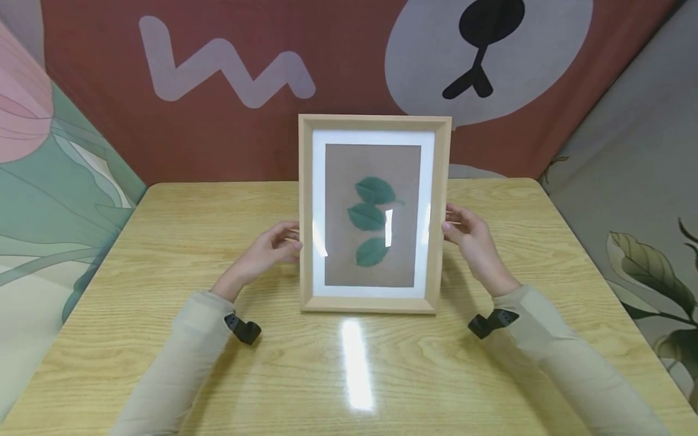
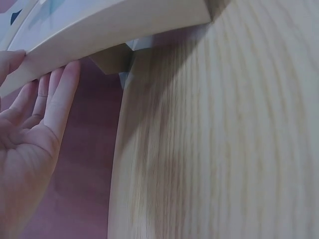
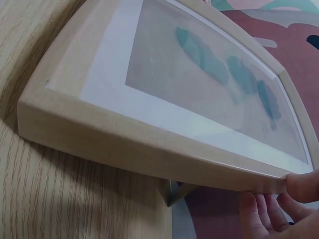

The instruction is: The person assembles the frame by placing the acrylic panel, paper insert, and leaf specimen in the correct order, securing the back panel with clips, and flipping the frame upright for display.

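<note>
A picture frame (image 1: 376,304) of light wood stands upright on the table, its front towards me. Behind its glass are a white mat (image 1: 319,212) and a brown sheet with green leaves (image 1: 366,217). My left hand (image 1: 267,248) holds the frame's left edge, thumb at the front and fingers towards the back. On the opposite edge, my right hand (image 1: 474,242) pinches the frame between thumb and fingers. A support leg (image 2: 113,59) juts out behind the frame in the left wrist view. The fingertips are partly hidden in the head view.
The wood-grain table (image 1: 218,206) reaches back to a red-brown printed cloth (image 1: 229,145). Patterned cloths hang at left (image 1: 33,212) and right (image 1: 616,169). Light glares off the tabletop before the frame. Each wrist bears a small black camera (image 1: 242,329).
</note>
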{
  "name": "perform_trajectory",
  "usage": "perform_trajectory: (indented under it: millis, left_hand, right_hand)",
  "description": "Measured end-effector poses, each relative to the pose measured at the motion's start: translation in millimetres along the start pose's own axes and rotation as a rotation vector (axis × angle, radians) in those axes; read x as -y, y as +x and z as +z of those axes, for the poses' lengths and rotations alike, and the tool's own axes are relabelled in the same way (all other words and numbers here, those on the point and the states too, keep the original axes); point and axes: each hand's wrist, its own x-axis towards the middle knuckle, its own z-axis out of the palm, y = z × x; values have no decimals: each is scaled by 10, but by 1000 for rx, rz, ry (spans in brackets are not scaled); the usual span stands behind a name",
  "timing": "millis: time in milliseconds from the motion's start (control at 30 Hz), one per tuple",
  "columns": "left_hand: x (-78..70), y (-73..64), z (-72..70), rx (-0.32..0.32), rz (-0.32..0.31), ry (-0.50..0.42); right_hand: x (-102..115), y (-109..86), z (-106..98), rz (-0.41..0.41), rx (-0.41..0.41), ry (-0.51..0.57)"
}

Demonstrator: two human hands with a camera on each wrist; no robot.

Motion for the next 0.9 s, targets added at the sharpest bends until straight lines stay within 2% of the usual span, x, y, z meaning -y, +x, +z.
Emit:
perform_trajectory:
  millis: [433, 900]
  left_hand:
    - [9, -4, 19, 31, 7, -58]
    - [-50, -46, 27, 2, -21, -7]
  right_hand:
    - [2, 20, -23, -15, -10, 9]
    - [0, -16, -27, -30, -14, 41]
